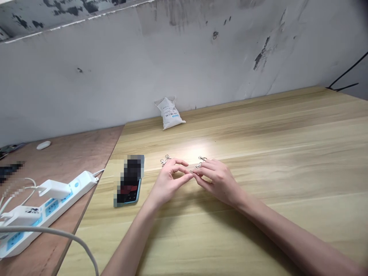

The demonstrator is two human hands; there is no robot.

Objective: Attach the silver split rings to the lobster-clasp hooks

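My left hand point(172, 180) and my right hand point(214, 174) meet over the light wooden table, thumb and fingertips pinched together. Between them is a small shiny metal ring point(191, 172), mostly covered by the fingers. Just past my right fingers lies a silver lobster clasp point(202, 158), and another silver clasp point(198, 165) sits close against those fingers. Beyond my left knuckles are more small silver clasps point(165, 159), partly hidden by the hand.
Left of my hands lies a phone point(132, 184), partly pixelated. A white plastic packet point(170, 113) leans near the wall point(115, 76). On the adjoining reddish-brown table point(94, 143) are a white power strip point(83, 182) with chargers, a grey cable point(71, 235) and a white oval object point(43, 145).
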